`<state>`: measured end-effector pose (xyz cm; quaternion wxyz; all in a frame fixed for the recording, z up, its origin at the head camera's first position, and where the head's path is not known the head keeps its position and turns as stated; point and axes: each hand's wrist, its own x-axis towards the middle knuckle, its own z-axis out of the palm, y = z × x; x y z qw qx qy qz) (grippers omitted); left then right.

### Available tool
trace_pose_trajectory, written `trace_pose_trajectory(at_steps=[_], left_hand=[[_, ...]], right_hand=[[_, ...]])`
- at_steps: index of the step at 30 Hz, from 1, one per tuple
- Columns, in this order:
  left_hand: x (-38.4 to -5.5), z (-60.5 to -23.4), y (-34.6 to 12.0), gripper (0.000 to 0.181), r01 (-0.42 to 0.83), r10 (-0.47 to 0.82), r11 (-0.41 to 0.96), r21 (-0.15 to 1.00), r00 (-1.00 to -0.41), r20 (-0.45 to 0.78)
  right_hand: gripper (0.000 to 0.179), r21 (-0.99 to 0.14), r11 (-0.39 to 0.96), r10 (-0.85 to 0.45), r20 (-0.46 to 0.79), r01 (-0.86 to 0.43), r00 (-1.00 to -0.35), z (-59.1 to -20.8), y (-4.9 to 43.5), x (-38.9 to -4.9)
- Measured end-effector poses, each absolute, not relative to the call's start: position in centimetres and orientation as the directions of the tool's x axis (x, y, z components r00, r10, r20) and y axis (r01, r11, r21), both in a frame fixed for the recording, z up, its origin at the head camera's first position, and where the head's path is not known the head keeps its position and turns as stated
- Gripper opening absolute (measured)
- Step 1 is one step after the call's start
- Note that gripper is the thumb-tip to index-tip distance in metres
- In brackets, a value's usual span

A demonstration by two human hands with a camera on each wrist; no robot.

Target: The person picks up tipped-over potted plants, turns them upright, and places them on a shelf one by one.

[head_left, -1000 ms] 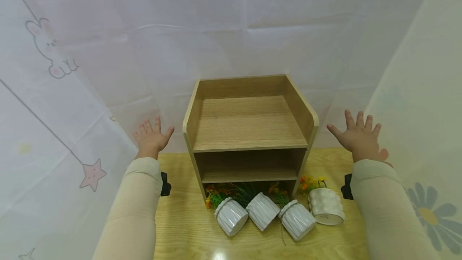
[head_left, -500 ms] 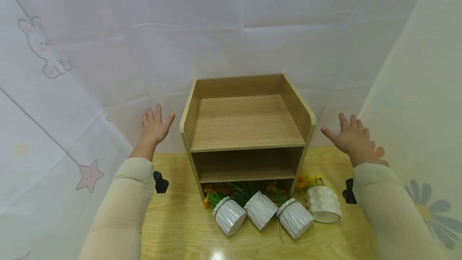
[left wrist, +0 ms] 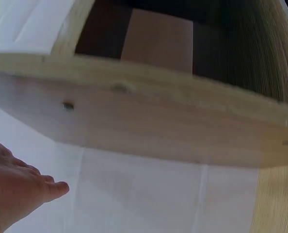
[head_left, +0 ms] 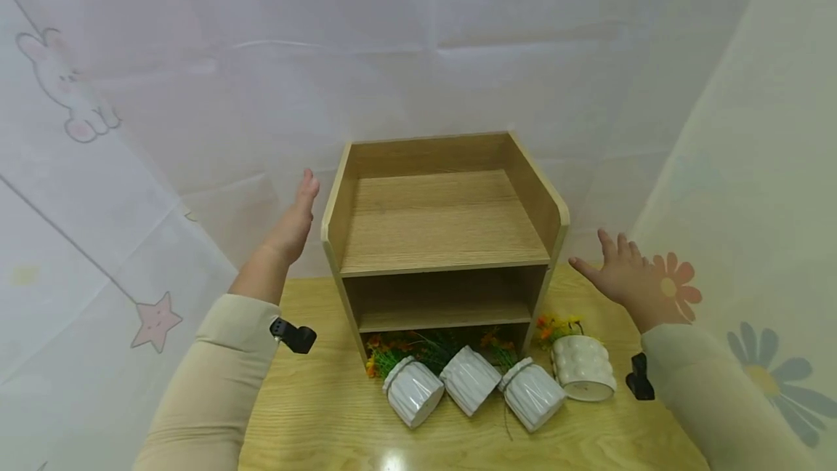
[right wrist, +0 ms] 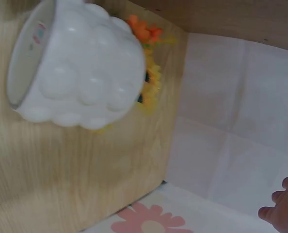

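Light oak two-tier wooden desk shelf (head_left: 445,227) stands upright on the pale wood-grain bench (head_left: 327,420), back toward the far white sheet backdrop (head_left: 418,57). Left hand (head_left: 293,220) hangs just left of the shelf's upper left side panel, fingers straight and together, edge-on to the head camera, holding nothing; whether it touches the panel is hard to tell, the left wrist view shows a gap between the hand (left wrist: 13,194) and the panel (left wrist: 144,131). Right hand (head_left: 617,275) is to the right of the shelf, apart from it, fingers spread wide and relaxed, holding nothing. Near the shelf's front foot lie three white ribbed ceramic pots (head_left: 472,382) tipped on their sides in a row, their orange and green artificial flowers (head_left: 431,347) pointing into the bottom opening. Right of them a white bobbled ceramic pot (head_left: 583,368) with yellow-orange flowers (head_left: 552,325) lies on its side, nearest the right hand; right wrist view shows it (right wrist: 76,73) on the bench. Flower-print curtain (head_left: 752,311) hangs at right, bunny-and-star curtain (head_left: 78,166) at left.
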<state>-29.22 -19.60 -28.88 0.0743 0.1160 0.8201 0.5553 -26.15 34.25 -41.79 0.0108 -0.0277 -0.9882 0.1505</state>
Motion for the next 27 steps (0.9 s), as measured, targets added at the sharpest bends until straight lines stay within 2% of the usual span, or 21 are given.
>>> trace_pose_trajectory(at_steps=[5, 8, 13, 20, 27], left_hand=[[-28.9, -29.1, -18.1, 0.073, 0.110, 0.341, 0.232, 0.967, -0.940, 0.025], [-28.9, -29.4, -17.7, 0.071, 0.093, 0.353, 0.172, 0.981, -0.935, 0.027], [-28.8, -29.4, -17.7, 0.072, 0.068, 0.369, 0.095, 0.993, -0.929, 0.028], [-28.3, -29.6, -17.6, 0.075, 0.022, 0.362, 0.066, 0.998, -0.932, -0.004], [-28.2, -29.8, -17.3, 0.075, 0.034, 0.356, 0.026, 0.999, -0.934, 0.023]], right_hand=[[0.101, -0.340, 0.940, 0.041, 0.002, 0.038, -0.999, -44.3, 34.0, -24.9], [0.098, -0.370, 0.929, 0.026, 0.023, 0.016, -0.999, -45.8, 33.9, -24.1], [0.098, -0.434, 0.901, 0.011, -0.010, 0.014, -1.000, -47.9, 33.3, -22.5], [0.097, -0.494, 0.868, 0.005, -0.079, 0.044, -0.997, -50.8, 32.8, -19.8], [0.096, -0.558, 0.825, 0.021, -0.124, 0.087, -0.992, -52.4, 32.4, -18.2]])
